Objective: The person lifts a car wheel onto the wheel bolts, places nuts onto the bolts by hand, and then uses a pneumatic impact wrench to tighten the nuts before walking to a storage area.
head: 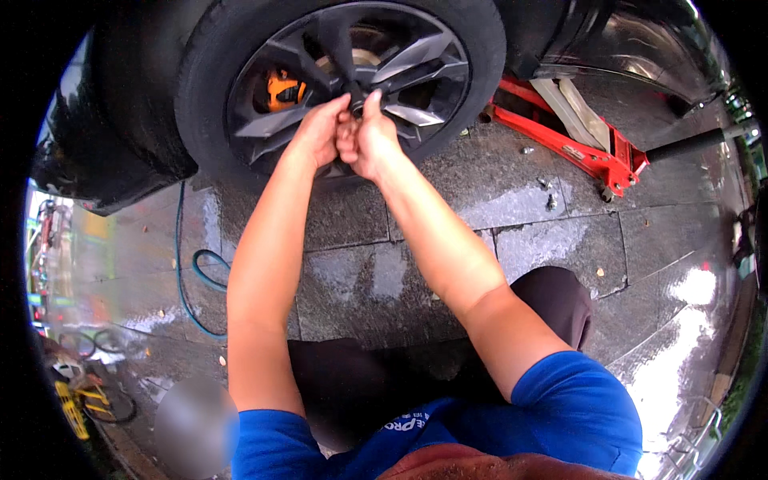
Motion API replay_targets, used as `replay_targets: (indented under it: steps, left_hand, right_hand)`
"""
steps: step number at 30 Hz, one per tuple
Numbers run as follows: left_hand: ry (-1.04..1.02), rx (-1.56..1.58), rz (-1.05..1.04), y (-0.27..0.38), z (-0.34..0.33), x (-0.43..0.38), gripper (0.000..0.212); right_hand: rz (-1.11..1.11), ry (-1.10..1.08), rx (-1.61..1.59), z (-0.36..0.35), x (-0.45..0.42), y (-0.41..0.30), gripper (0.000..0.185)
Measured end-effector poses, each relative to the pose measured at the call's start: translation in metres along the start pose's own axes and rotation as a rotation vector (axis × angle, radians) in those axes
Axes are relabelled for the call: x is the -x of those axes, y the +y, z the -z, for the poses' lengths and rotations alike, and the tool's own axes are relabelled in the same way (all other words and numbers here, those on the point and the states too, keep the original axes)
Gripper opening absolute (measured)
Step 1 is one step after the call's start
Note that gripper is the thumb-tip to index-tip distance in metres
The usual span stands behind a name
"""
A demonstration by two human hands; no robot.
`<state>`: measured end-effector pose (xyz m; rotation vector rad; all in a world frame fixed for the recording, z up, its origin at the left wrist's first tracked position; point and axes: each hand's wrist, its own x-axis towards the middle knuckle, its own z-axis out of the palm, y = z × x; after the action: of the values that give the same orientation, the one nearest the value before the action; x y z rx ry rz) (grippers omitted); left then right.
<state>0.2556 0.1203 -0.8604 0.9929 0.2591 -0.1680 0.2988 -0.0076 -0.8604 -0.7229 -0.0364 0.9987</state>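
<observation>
Both of my hands meet at the hub of a car wheel's alloy rim (273, 125), which carries a black tyre (201, 102). My left hand (321, 132) and my right hand (369, 135) are on a small dark cylindrical part (357, 107) at the rim's centre; whether it is a socket, a bolt or a cap is not plain. The thumbs are raised on either side of it and the other fingers are curled beneath. An orange brake caliper (283, 91) shows between the spokes, left of my hands.
A red floor jack (576, 147) stands under the dark car (114, 120) on the right. Several wheel bolts or nuts (552, 201) lie on the wet stone paving (444, 240). A teal hose (180, 258) loops at the left. My knee (555, 306) is bent at the right.
</observation>
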Motion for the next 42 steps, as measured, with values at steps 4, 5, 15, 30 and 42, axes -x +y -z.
replay_targets:
  steps: [4,5,15,30,42]
  left_hand:
    - [0.441,-0.091,0.002,-0.002,-0.04,-0.03,0.031]
    - [0.464,-0.067,-0.018,0.003,-0.019,-0.014,0.029]
    - [-0.107,0.076,0.102,0.008,-0.005,-0.011,0.056]
    - [0.27,0.007,-0.104,-0.007,-0.035,-0.026,0.036]
    - [0.337,-0.031,-0.161,-0.007,-0.022,-0.036,0.043]
  right_hand:
    - [0.749,0.497,1.278,0.027,-0.003,-0.012,0.052]
    - [0.67,0.467,1.186,0.005,0.018,-0.005,0.046]
    - [-0.084,-0.005,-0.052,0.008,-0.001,0.003,0.049]
    - [0.596,0.355,0.748,0.027,-0.006,-0.007,0.049]
    - [0.754,0.397,0.668,0.021,-0.008,0.0,0.046]
